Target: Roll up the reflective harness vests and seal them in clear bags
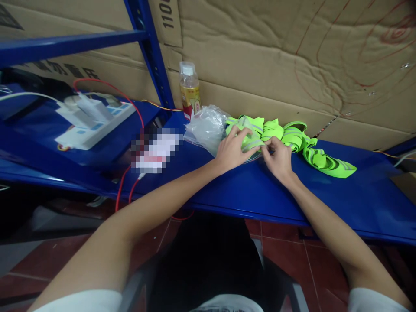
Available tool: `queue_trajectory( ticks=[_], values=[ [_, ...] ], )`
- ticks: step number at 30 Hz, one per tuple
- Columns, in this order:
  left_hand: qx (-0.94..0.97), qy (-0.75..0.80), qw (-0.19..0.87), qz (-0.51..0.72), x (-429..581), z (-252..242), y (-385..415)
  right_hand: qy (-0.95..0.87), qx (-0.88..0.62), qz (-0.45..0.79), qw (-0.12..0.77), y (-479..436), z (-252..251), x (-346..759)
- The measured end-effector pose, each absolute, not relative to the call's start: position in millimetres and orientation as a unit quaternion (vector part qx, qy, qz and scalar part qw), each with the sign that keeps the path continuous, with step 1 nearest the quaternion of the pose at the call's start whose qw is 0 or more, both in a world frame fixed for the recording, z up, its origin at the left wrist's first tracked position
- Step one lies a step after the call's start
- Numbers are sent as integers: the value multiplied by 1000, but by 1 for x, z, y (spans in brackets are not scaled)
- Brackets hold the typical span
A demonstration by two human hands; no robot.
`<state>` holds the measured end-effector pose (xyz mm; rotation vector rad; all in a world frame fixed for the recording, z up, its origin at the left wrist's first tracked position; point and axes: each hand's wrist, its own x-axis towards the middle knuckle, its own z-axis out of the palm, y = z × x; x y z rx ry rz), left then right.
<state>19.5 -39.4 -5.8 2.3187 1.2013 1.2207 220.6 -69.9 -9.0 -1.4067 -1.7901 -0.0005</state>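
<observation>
If tugged sharply, could tear clear bag (209, 129) or uncoil green band (253, 142); spreading fingers of left hand (232, 151) over both; apparently pinching band's end with right hand (279, 158).

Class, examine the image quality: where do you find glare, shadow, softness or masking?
Head view: pale highlights on the crumpled plastic bag; deep shadow beneath the blue table, especially lower left; sleeves soft at the bottom edge; a pixelated patch hides detail left of centre.
</observation>
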Motion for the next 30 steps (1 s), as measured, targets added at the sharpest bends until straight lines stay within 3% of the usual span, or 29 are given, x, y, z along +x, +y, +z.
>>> queue_trajectory(
  ticks=[8,13,30],
  values=[
    [844,403,99,341,14,-3,-41,-723,-553,54,410,-67,-10,220],
    [830,418,87,359,18,-10,-37,-720,-565,-5,403,-65,-10,218],
    [845,374,122,362,15,-7,-33,-713,-567,10,413,-61,-11,223]
  ],
)
